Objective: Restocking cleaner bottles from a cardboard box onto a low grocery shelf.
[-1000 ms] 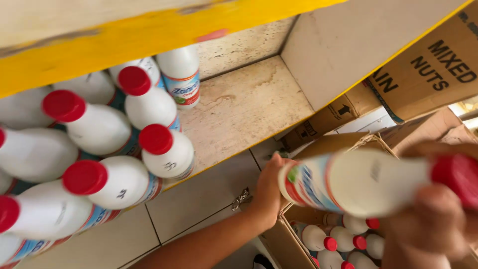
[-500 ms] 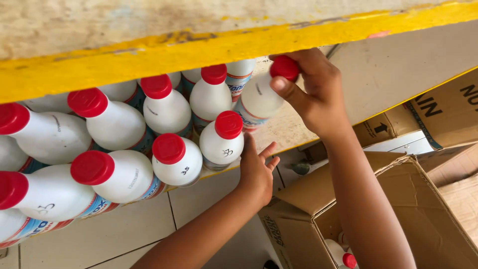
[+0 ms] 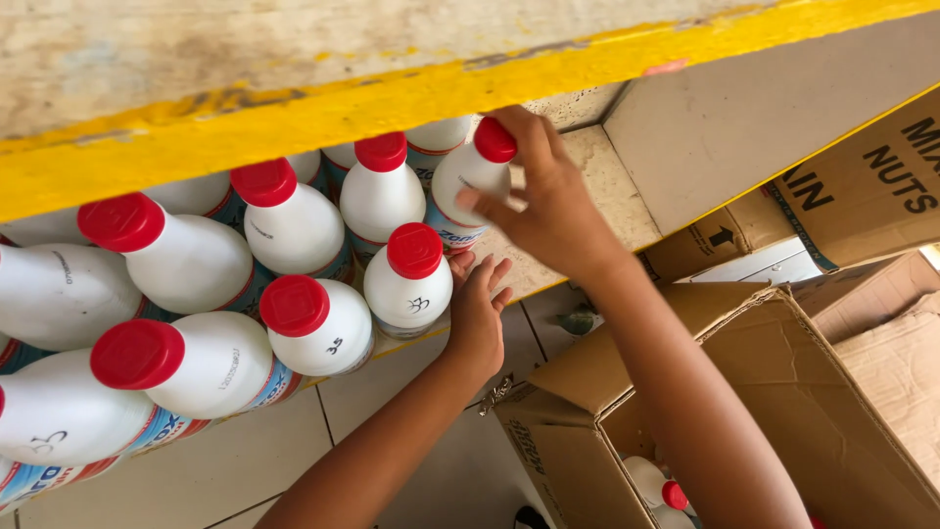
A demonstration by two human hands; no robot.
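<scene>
White bottle with a red cap (image 3: pixel 470 181), far right of the row on the shelf (image 3: pixel 607 186): the right hand (image 3: pixel 548 201) wraps its shoulder, fingers closed around it. Smooth rigid plastic, likely heavy if full and a bit slick; neck or shoulder looks the surest hold. The left hand (image 3: pixel 478 313) lies open against the nearer bottle (image 3: pixel 411 284). An open cardboard box (image 3: pixel 587 431) sits below.

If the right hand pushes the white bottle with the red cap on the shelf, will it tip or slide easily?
The bottle looks tall and narrow-necked, so a push near its red cap, where the right hand rests, would probably tip it. Its smooth plastic may slide on the shelf. Neighbouring bottles stand close and might brace it.
</scene>
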